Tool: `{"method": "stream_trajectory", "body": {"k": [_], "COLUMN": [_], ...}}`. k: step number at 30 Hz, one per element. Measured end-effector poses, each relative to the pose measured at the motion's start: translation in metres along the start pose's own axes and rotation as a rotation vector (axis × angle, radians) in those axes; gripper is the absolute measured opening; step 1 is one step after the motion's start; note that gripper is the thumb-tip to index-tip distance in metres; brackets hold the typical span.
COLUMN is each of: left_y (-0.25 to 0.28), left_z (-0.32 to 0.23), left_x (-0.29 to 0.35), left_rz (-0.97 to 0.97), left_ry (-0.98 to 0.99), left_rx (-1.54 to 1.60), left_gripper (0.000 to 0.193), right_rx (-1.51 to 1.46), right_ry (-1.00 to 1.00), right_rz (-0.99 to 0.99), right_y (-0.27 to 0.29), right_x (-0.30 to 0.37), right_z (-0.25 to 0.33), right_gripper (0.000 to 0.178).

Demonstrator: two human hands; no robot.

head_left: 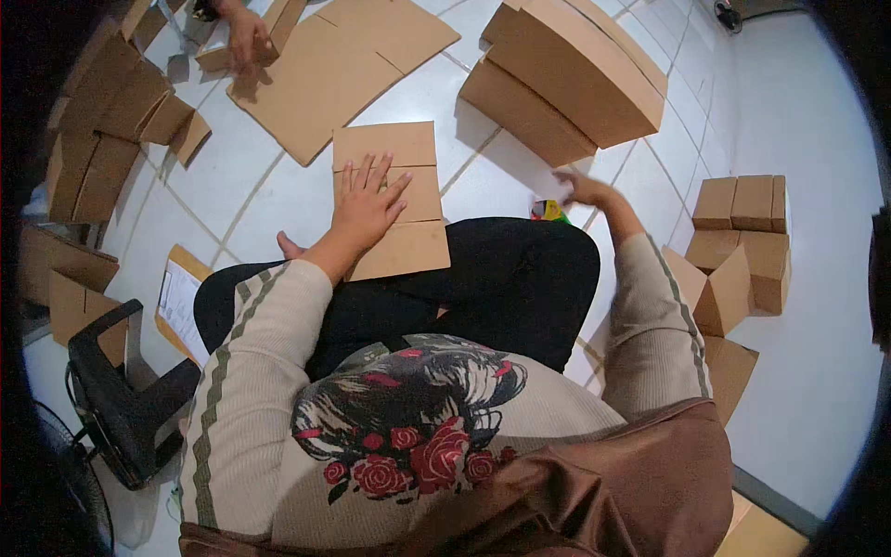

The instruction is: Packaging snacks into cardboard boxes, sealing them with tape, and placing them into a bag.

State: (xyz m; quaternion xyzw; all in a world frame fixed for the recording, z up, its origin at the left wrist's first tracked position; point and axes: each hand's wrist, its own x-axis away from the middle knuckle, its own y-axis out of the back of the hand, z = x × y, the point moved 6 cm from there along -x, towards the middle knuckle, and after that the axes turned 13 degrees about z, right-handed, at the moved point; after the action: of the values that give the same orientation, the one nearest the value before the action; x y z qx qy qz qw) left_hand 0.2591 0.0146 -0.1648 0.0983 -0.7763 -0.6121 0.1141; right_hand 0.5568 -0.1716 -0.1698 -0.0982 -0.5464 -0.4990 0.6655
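My left hand lies flat with spread fingers on a folded cardboard piece. The piece has two crosswise creases and rests partly over my crossed legs, partly over the floor. Off to the right, my right hand hovers above the floor, slightly blurred, its fingers apart and nothing visible in them. Just below its fingertips sits a small yellow, green and red item, partly hidden behind my knee; its kind is unclear.
A large flat cardboard sheet lies ahead, with another person's hand at its left corner. Big cardboard boxes stand ahead right, smaller boxes along the right wall. A clipboard and black stand are at left.
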Motion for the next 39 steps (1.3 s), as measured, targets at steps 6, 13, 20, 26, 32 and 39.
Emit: {"method": "stream_trajectory", "body": {"k": [6, 13, 20, 26, 32, 39], "left_y": [-0.002, 0.002, -0.004, -0.001, 0.006, 0.001], "left_z": [0.001, -0.003, 0.005, 0.006, 0.008, 0.041], "left_x": [-0.002, 0.0, 0.001, 0.001, 0.002, -0.012], "left_rz": [0.014, 0.019, -0.02, -0.051, -0.074, -0.103], "left_ry": [0.013, 0.018, 0.032, 0.054, 0.076, 0.2], "left_rx": [-0.01, 0.001, 0.08, 0.166, 0.175, 0.895], "left_gripper": [0.045, 0.05, 0.06, 0.066, 0.069, 0.045], "right_rx": [-0.478, 0.039, -0.054, 0.228, 0.357, 0.403], "right_ry": [0.176, 0.126, 0.576, 0.665, 0.561, 0.59], "right_rz": [-0.184, -0.565, -0.62, -0.773, -0.634, -0.689], "right_y": [-0.081, -0.006, 0.016, -0.024, -0.032, -0.033], "right_x": [0.006, -0.012, -0.022, -0.021, -0.022, -0.023], "right_z": [-0.04, -0.03, 0.171, 0.225, 0.233, 0.233], "right_gripper": [0.041, 0.05, 0.065, 0.067, 0.06, 0.058]}}
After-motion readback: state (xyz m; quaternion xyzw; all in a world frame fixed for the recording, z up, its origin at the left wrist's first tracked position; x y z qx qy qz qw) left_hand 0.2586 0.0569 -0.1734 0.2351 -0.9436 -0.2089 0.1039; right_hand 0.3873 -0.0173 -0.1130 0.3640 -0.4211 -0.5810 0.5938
